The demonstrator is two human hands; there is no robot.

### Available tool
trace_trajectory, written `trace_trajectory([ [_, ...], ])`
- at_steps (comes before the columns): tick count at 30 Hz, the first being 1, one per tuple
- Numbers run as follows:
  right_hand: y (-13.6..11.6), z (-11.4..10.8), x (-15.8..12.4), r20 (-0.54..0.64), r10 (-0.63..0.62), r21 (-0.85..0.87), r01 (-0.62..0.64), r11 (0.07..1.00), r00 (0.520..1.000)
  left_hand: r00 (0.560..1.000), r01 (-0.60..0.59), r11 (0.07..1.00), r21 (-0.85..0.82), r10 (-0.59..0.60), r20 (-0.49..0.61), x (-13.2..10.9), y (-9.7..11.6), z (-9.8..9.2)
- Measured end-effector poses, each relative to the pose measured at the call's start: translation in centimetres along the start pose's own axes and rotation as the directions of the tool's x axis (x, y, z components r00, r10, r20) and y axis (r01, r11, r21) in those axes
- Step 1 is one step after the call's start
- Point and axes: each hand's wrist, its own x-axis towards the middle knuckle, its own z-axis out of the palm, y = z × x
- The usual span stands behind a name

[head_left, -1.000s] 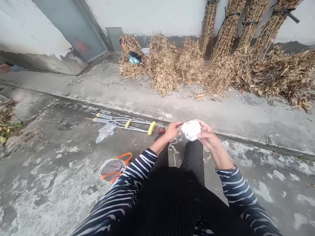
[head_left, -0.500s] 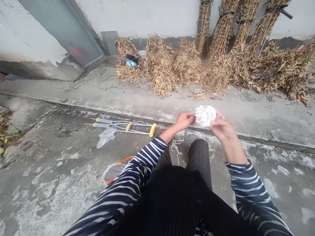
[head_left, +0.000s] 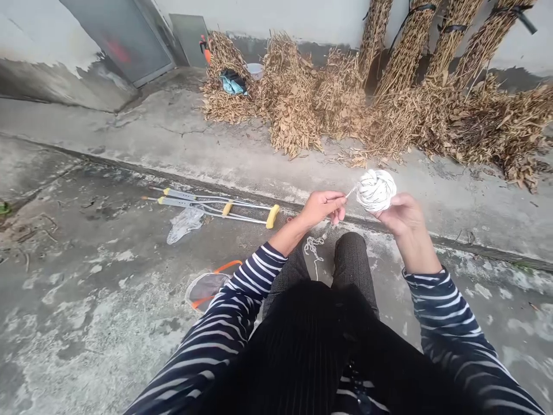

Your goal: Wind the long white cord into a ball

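Observation:
A white ball of cord (head_left: 375, 190) with dark flecks is held up in front of me, above the concrete step. My right hand (head_left: 401, 216) grips it from the right and below, the thumb pressed to its side. To its left, my left hand (head_left: 325, 207) pinches a strand that runs taut into the ball. Below the hands, a loose tangle of the same pale cord (head_left: 314, 248) hangs or lies between my knees; which of the two I cannot tell.
Yellow-padded crutches (head_left: 216, 204) lie on the ground at left beside a crumpled plastic bag (head_left: 185, 223). Nearer is an orange-trimmed mesh item (head_left: 207, 288). Dry plant bundles (head_left: 294, 98) line the wall, with a blue-and-black cloth (head_left: 233, 82) among them. A low step edge crosses ahead.
My left hand has drawn away from the ball to the left, and a short length of cord now stretches between them. The view has shifted slightly downward.

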Motion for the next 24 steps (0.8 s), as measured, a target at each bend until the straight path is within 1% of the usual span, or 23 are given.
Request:
trace_trajectory([
  [3,-0.8,1.1,-0.3,-0.011,-0.051,-0.045,0.05,0.998,0.999,0.998,0.051,0.996,-0.072,-0.048,0.043,-0.3,-0.6,-0.4],
  [6,-2.2,2.2,-0.6,-0.062,-0.103,-0.119,0.095,0.988,0.993,0.998,0.065,0.989,-0.134,-0.061,0.035,0.1,-1.5,-0.4],
  [10,-3.9,3.1,-0.6,-0.128,-0.16,-0.177,0.136,0.975,0.979,0.997,0.074,0.995,-0.072,-0.074,-0.008,1.1,-3.1,-0.6],
  [13,-5.0,3.4,-0.4,-0.129,-0.232,-0.203,0.204,0.958,0.964,0.997,0.071,0.997,-0.04,-0.071,-0.013,1.2,-4.9,-1.4],
  [15,-5.9,3.3,-0.2,-0.119,-0.297,-0.215,0.268,0.939,0.947,0.996,0.09,0.996,-0.014,-0.09,0.011,0.6,-6.6,-2.3],
  [17,-6.9,3.0,0.0,-0.133,-0.369,-0.224,0.334,0.915,0.92,0.99,0.138,0.99,0.035,-0.139,0.012,-0.3,-8.7,-3.4],
  [20,-8.7,2.3,0.2,-0.209,-0.455,-0.232,0.408,0.883,0.866,0.971,0.239,0.966,0.094,-0.235,-0.054,-1.7,-11.4,-5.6],
  [22,-10.1,2.0,0.1,-0.244,-0.498,-0.244,0.444,0.862,0.832,0.95,0.297,0.948,0.116,-0.282,-0.13,-2.0,-12.0,-7.3],
  [24,-11.5,1.9,-0.3,-0.223,-0.54,-0.275,0.479,0.834,0.812,0.926,0.333,0.931,0.148,-0.294,-0.236,-1.3,-11.2,-9.2],
])
